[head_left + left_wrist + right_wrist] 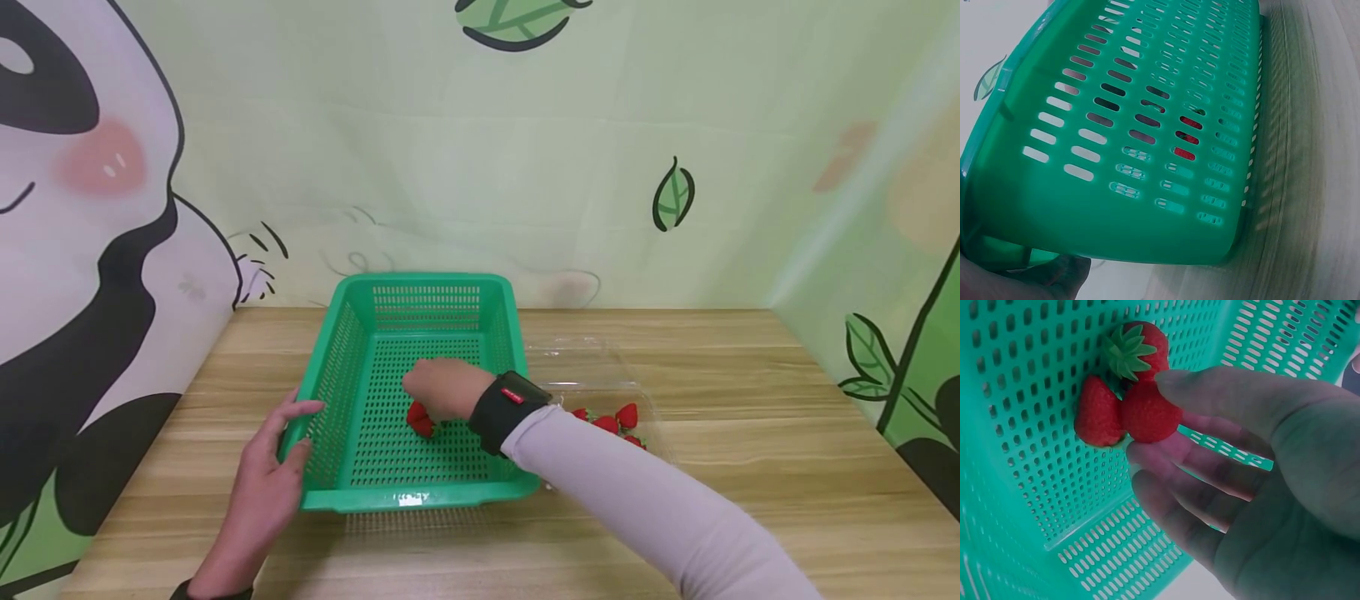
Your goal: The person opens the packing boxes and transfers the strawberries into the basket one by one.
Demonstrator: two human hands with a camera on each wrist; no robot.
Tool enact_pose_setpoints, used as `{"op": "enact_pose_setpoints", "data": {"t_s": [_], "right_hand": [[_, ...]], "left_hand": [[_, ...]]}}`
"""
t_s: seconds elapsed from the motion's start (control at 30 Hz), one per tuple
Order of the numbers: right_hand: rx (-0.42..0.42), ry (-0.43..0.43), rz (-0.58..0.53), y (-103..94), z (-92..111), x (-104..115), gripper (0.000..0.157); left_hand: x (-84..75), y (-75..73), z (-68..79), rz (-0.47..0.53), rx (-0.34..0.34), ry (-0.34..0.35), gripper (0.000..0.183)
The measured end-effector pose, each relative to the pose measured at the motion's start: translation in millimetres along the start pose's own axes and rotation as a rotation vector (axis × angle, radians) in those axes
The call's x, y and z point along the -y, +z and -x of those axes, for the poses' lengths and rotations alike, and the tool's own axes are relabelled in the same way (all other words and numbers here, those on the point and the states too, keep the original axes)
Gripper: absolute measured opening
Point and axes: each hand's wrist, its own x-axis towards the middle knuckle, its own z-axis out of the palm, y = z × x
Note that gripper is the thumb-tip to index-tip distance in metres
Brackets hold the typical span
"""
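Observation:
A green plastic basket [408,498] with slotted walls stands on the table. At its left rim my left hand [266,479] grips the near part, thumb and index finger over the edge; the left wrist view shows fingers [1063,275] by the rim. My right hand [448,387] reaches down inside the basket. In the right wrist view, its thumb and fingers pinch a red strawberry [1150,415] low over the slotted floor. Two more strawberries lie against it: one with a green leafy cap [1157,350], another [1097,415] on its side.
Right of the basket sits a clear plastic box [656,429] holding several strawberries [627,416], partly hidden by my right sleeve. Its clear lid [581,360] lies behind. Wooden tabletop [750,400] extends to the right, and a printed backdrop [420,167] rises behind.

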Motion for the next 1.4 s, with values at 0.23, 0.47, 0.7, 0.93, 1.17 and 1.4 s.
{"op": "enact_pose_setpoints", "data": {"t_s": [0.23, 0.47, 0.7, 0.93, 1.17, 1.4], "right_hand": [[-0.029, 0.001, 0.047, 3.9, -3, 2, 0.016], [-0.032, 0.0, 0.042, 5.2, -2, 1, 0.019], [-0.001, 0.01, 0.025, 2.9, -1, -3, 0.021], [0.022, 0.013, -0.058, -6.5, 4, -6, 0.024], [-0.016, -0.002, -0.135, -19.3, 12, -7, 0.027], [-0.047, -0.021, -0.167, -30.1, 26, -5, 0.032]], "left_hand": [[0.0, 0.4, 0.2, -0.002, -0.004, 0.003, 0.041], [-0.4, 0.6, 0.3, -0.002, -0.007, 0.0, 0.042], [-0.6, 0.7, -0.1, -0.004, -0.009, -0.003, 0.042], [0.1, 0.9, 0.6, -0.015, -0.013, 0.012, 0.041], [0.2, 0.5, 0.9, -0.05, -0.012, 0.007, 0.042], [-0.2, 0.5, 0.8, -0.043, -0.004, -0.006, 0.042]]}}
